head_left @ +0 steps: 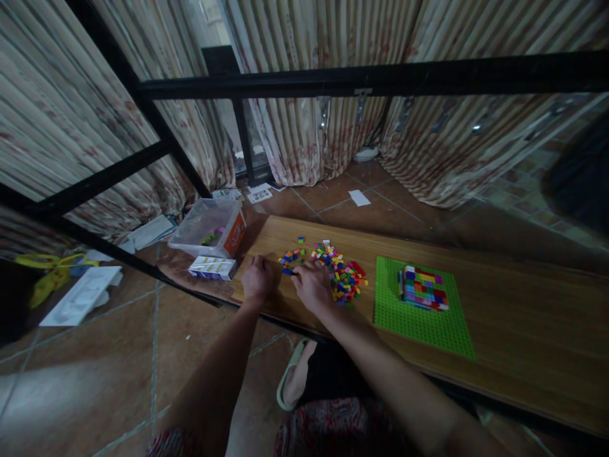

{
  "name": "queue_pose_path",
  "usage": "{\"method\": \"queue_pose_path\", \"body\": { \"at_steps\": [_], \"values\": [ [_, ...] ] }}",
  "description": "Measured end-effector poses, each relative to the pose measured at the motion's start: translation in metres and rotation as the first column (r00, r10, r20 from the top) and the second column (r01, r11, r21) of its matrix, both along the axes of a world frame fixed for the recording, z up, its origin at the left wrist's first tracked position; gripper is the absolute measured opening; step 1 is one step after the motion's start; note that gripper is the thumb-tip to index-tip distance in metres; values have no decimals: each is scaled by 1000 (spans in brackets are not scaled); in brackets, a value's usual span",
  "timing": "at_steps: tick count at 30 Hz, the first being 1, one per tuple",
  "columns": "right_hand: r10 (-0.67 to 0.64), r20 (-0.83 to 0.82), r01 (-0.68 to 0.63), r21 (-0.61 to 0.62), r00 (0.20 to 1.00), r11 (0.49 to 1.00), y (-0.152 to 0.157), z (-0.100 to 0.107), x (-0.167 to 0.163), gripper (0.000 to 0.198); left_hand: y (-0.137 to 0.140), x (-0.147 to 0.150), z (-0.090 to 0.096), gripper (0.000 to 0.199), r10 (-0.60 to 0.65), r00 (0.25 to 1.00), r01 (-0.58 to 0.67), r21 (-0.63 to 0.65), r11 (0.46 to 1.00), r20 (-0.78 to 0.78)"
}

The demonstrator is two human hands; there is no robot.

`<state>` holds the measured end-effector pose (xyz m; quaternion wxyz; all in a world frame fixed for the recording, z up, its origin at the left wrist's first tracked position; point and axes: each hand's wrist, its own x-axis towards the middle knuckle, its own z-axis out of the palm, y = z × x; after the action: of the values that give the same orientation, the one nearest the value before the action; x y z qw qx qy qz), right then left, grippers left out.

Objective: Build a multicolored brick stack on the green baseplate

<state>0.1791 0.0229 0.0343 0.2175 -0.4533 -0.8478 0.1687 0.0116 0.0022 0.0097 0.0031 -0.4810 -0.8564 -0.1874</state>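
My left hand (258, 277) rests as a closed fist on the wooden table, left of the loose bricks; the inside of the fist is hidden. Bent over the bricks is my right hand (314, 284), its fingertips closed on a small dark toy brick (295, 273) at the edge of a little group of bricks (288, 257). A larger pile of colourful toy bricks (341, 276) spreads beyond and to the right of that hand. Farther right, a green baseplate (390, 304) bears a block of multicoloured bricks (423, 289), built up several layers high.
A clear plastic tub (195, 219) with some bricks in it stands by the table's left end, a small box (212, 268) in front of it. Black metal bars (304, 84) and striped curtains (295, 139) rise behind the wooden table (523, 317). Papers (359, 198) lie on the tiled floor.
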Motion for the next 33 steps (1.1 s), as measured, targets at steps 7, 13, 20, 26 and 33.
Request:
{"method": "queue_pose_path", "body": {
  "at_steps": [7,13,20,26,33],
  "values": [
    [-15,55,15,4,998,1000,5,-9,-11,8,1,-1,-2,25,-5,1000,5,-12,1000,-12],
    [-45,-580,-43,-138,814,989,-12,9,27,13,0,-2,-2,24,-14,1000,14,0,1000,-17],
    [-123,-750,18,-147,650,989,-35,42,85,9,0,-3,-1,25,-13,1000,13,-16,1000,-23],
    [-167,-703,117,-119,692,986,-41,47,107,9,0,-2,3,25,3,999,-4,-31,1000,-45],
    [-327,-656,211,-252,680,945,-49,19,149,13,2,-4,2,27,11,1000,-11,-28,1000,-25]
  ]
}}
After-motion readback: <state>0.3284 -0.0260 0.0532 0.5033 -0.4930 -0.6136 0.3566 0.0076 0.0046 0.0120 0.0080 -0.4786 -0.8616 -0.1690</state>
